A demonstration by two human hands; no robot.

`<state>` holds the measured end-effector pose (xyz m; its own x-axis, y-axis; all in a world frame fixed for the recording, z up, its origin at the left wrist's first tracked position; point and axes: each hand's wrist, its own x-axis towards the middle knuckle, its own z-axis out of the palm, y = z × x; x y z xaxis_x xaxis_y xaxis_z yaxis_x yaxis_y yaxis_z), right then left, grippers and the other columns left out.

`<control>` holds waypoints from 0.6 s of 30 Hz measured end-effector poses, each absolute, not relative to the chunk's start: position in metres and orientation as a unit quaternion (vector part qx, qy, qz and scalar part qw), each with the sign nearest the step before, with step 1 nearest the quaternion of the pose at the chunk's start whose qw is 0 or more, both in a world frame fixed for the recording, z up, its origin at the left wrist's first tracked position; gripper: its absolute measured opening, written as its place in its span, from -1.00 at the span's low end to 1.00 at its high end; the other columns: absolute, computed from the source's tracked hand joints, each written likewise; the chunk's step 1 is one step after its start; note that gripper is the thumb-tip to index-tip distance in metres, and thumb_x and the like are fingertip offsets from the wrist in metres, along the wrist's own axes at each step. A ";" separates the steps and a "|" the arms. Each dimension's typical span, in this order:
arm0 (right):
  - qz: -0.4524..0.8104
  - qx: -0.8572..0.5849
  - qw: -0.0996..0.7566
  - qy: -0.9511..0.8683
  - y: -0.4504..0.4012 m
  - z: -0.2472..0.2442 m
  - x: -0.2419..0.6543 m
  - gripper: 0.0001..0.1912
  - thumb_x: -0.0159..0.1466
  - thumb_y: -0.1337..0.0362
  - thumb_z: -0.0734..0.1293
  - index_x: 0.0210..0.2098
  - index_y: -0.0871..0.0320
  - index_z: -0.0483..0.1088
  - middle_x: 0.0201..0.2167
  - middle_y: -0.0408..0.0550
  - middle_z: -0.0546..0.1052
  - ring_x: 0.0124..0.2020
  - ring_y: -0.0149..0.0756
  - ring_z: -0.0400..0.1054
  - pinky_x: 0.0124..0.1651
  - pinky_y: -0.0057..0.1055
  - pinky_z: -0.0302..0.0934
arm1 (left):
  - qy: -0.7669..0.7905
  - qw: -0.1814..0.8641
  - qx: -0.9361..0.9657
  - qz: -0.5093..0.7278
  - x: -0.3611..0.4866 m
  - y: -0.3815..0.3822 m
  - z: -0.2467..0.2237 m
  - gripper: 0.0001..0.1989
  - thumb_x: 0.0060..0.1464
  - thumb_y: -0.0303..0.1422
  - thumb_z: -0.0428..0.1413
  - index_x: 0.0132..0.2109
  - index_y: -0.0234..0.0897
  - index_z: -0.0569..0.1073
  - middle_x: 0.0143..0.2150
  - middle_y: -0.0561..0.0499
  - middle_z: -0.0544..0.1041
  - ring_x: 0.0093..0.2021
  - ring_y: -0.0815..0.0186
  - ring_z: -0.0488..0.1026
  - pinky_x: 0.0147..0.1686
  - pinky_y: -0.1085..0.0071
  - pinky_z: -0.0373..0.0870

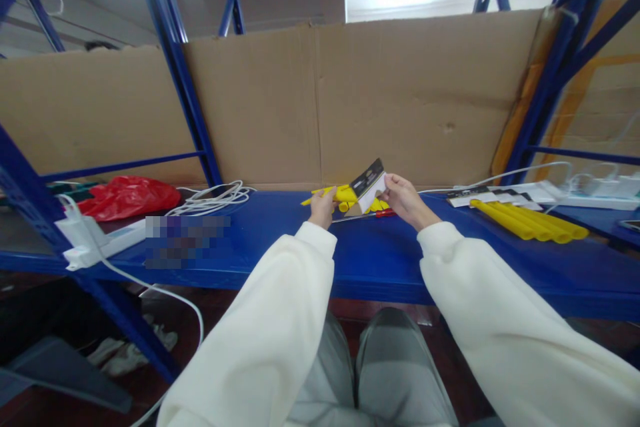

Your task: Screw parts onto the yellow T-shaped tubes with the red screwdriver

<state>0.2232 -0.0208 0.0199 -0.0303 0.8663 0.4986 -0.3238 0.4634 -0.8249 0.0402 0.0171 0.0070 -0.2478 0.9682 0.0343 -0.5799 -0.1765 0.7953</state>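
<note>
My left hand point(323, 207) is closed around a thin yellow tube-like piece point(341, 193) above the blue shelf point(300, 267). In my right hand point(404, 200) I pinch a folded black-and-white card point(369, 179), tilted, its lower end close to the yellow piece. Whether card and yellow piece touch, I cannot tell. Beneath the hands lies a tool with a red handle point(385, 213) and a thin metal shaft. Other yellow pieces lie behind it, partly hidden by the card and my fingers.
To the right, several yellow tubes point(530, 221) lie beside black-and-white cards point(500, 195). White power strips point(125, 237) and coiled white cable point(220, 197) are on the left, near a red plastic bag point(133, 197). A cardboard panel point(400, 100) closes off the back, between blue posts point(177, 67).
</note>
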 end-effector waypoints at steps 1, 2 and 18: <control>0.458 -0.230 0.670 -0.537 -0.023 0.025 0.228 -0.65 0.10 0.11 0.56 -0.48 0.11 0.34 -0.55 -0.25 0.42 -0.59 -0.53 0.17 -0.47 -0.54 0.21 | 0.358 0.539 0.273 0.712 0.036 0.016 0.009 -0.76 -0.01 -0.66 0.24 -0.37 -0.32 0.35 -0.55 0.14 0.42 -0.56 0.45 0.42 -0.43 0.52 0.39; 0.455 -0.218 0.693 -0.516 -0.024 0.030 0.234 -0.67 0.12 0.13 0.54 -0.46 0.10 0.32 -0.55 -0.26 0.42 -0.59 -0.52 0.19 -0.44 -0.54 0.25 | 0.369 0.529 0.257 0.720 0.032 0.015 0.011 -0.75 0.01 -0.67 0.22 -0.39 -0.31 0.32 -0.55 0.14 0.41 -0.56 0.47 0.41 -0.45 0.54 0.38; 0.269 -0.507 0.747 -0.337 0.042 0.041 0.281 -0.88 0.17 0.46 0.28 -0.33 0.13 0.34 -0.56 -0.19 0.40 -0.58 -0.44 0.35 -0.56 -0.56 0.26 | 0.375 0.576 0.267 0.676 0.035 0.007 0.015 -0.72 -0.01 -0.76 0.05 -0.44 -0.29 0.29 -0.65 0.16 0.33 -0.71 0.50 0.28 -0.60 0.58 0.25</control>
